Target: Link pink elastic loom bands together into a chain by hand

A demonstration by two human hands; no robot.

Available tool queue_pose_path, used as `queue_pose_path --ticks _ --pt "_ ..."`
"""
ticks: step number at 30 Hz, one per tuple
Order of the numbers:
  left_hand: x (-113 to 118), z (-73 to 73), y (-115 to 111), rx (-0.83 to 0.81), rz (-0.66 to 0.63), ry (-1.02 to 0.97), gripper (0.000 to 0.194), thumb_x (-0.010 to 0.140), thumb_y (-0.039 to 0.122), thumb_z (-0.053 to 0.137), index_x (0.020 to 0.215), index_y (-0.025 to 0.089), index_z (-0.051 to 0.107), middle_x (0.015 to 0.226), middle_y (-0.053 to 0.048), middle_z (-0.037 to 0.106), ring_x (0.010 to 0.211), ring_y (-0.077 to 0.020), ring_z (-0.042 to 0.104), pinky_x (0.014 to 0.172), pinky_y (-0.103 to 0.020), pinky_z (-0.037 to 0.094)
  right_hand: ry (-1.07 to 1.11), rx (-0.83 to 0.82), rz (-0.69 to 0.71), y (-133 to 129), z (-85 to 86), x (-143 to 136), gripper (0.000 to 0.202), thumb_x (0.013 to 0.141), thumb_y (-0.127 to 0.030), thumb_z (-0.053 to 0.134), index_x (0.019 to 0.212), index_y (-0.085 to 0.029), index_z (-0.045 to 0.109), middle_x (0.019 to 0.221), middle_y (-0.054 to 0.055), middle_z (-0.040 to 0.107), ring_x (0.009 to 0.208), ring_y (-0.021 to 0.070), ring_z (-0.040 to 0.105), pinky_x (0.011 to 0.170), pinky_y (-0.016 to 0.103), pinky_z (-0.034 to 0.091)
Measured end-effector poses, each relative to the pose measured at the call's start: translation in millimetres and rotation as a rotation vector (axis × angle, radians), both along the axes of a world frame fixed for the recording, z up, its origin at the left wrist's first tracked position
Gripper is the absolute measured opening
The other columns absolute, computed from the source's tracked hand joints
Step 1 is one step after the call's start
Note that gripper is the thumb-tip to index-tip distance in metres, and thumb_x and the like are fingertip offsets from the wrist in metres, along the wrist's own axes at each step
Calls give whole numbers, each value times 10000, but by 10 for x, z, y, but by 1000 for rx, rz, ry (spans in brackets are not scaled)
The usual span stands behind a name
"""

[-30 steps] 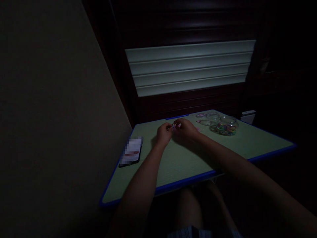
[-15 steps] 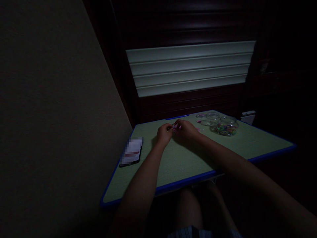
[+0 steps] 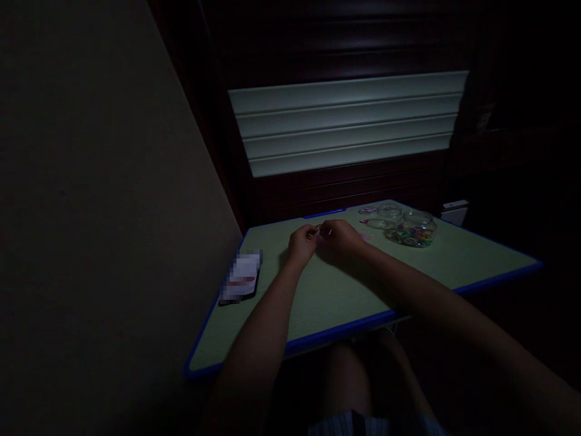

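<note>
My left hand (image 3: 301, 246) and my right hand (image 3: 341, 237) meet above the far middle of the green table (image 3: 336, 297). Their fingers are closed in pinches, with the tips almost touching. Something small, partly pink, shows between them, too dark and too covered by the fingers to name. Small pink pieces (image 3: 365, 237) lie on the tabletop just right of my right hand. Farther right stands a clear round jar (image 3: 418, 227) with many coloured rings inside.
Another clear jar (image 3: 384, 221) lies on its side left of the upright one, with a clear lid (image 3: 367, 211) behind. A pixelated flat item (image 3: 241, 277) rests near the left edge. A wall (image 3: 113, 212) rises on the left, and a slatted panel (image 3: 349, 124) stands behind the table.
The fingers have drawn slightly closer together, and less of the small pink item shows between them. The jars and the flat item have stayed in place.
</note>
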State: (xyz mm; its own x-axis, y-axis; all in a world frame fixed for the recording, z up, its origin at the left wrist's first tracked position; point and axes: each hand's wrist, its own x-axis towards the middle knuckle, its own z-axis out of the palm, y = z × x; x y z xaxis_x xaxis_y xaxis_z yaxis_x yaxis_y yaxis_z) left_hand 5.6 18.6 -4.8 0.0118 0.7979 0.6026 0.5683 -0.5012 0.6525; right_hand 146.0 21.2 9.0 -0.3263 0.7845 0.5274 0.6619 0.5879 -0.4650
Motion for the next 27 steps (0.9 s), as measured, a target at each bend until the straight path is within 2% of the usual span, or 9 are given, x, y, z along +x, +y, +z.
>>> queue_pose_path --ticks 6,11,17,23,27 --pt "-1 2 1 -81 38 -97 123 666 206 586 770 145 614 754 -38 634 604 -114 558 589 -230 439 131 2 5 64 -1 -23 203 751 -256 512 850 -133 640 785 64 655 668 122 562 617 214 401" --pt "-12 -14 65 -99 67 -192 101 648 213 598 720 146 618 725 -39 639 677 -134 581 650 -250 452 240 -52 -3 127 -6 -28 197 729 -287 540 768 -116 630 723 50 641 633 112 557 582 209 399" --pt "-27 -56 140 -155 58 -303 124 640 253 601 718 158 616 642 -15 620 663 -133 589 584 -233 462 368 -175 63 168 -56 -44 194 719 -291 543 738 -111 611 639 22 606 560 90 530 524 188 392" --pt "0 -1 67 -222 8 -416 156 631 255 614 734 141 591 603 -8 594 595 -119 578 511 -209 447 348 -197 69 167 -59 -43 200 713 -302 547 721 -112 609 631 27 605 557 96 530 519 189 389" --pt "10 20 40 -229 2 -420 126 633 244 610 702 145 572 589 -3 587 587 -112 572 527 -211 447 325 -244 89 156 -58 -42 226 727 -328 534 720 -114 605 619 24 601 541 97 530 500 186 389"
